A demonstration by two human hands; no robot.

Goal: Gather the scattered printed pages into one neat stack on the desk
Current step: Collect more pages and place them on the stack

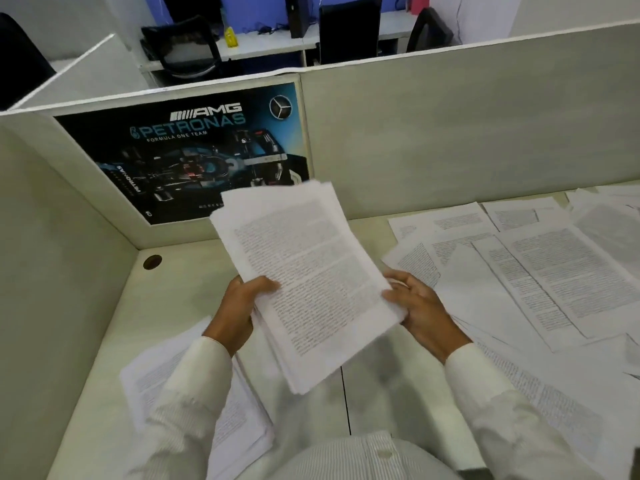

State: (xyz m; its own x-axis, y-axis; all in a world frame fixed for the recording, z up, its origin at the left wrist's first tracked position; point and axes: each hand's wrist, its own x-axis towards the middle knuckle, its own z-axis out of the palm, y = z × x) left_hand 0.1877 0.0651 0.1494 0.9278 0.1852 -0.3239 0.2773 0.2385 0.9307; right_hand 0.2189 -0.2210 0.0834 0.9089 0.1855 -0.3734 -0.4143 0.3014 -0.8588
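A thick bundle of printed pages (pixel 304 278) is held above the desk (pixel 114 341), tilted with its top edge toward the partition. My left hand (pixel 239 310) grips its left edge, thumb on top. My right hand (pixel 420 306) holds its lower right corner, fingers under the sheets. A second, smaller pile of pages (pixel 242 420) lies on the desk under my left forearm, partly hidden by the sleeve. Several loose pages (pixel 540 271) lie scattered and overlapping across the right side of the desk.
Grey cubicle partitions (pixel 450 133) close the desk at the back and left, with a dark racing poster (pixel 194 150) on the back one. A round cable hole (pixel 152 261) sits in the desk's back left corner. Chairs and desks stand beyond the partition.
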